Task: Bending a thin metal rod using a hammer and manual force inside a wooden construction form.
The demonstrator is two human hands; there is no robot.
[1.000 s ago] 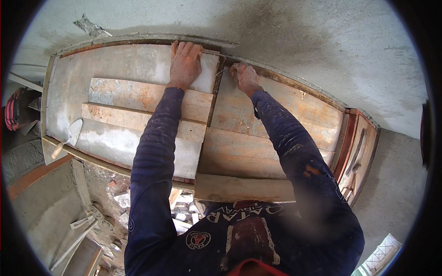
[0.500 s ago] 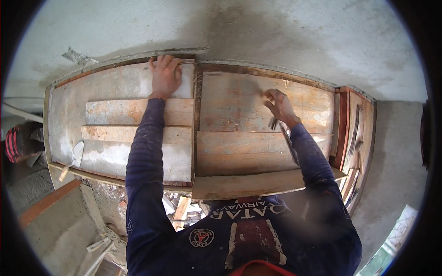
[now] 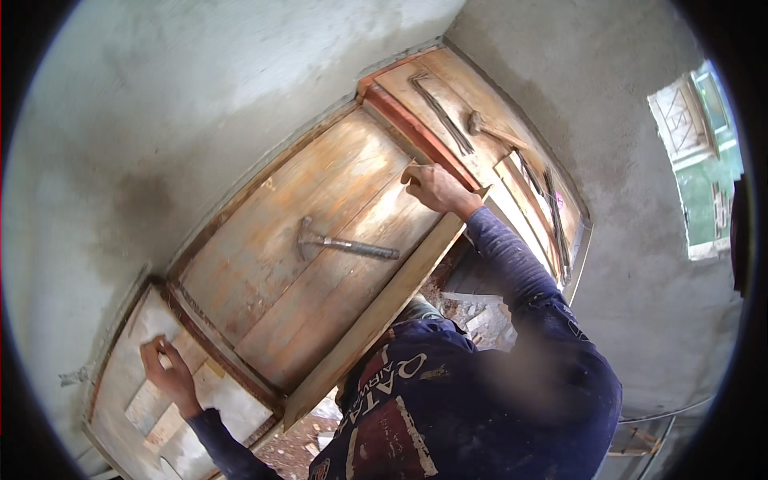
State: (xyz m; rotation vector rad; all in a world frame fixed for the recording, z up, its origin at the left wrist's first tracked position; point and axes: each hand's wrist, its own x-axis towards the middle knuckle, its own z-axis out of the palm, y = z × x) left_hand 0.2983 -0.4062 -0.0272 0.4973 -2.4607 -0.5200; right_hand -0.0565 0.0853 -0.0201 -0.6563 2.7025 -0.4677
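A claw hammer (image 3: 352, 246) with a grey handle lies on the wide wooden boards (image 3: 272, 264) between my hands. My right hand (image 3: 438, 190) hovers over the right end of these boards, near a reddish timber strip (image 3: 420, 134). Its fingers are curled in, and whatever may be between the fingertips is too small to make out. At the lower left, my left hand (image 3: 170, 376) is above the grey-white panel (image 3: 220, 408) with its wooden slats. Thumb and finger curl together there; I cannot tell what, if anything, they pinch.
A second hammer (image 3: 496, 136) with a wooden handle and thin metal rods (image 3: 442, 112) lie on the far right panel. Along the near side runs a raised plank (image 3: 376, 316). Grey plastered walls (image 3: 240, 80) border the boards, with a window opening (image 3: 696, 160) at right.
The view has swung to the right. The hammer, earlier beneath my right hand, lies on the boards away from it. My left hand has come off the panel's far edge, its fingers now curled.
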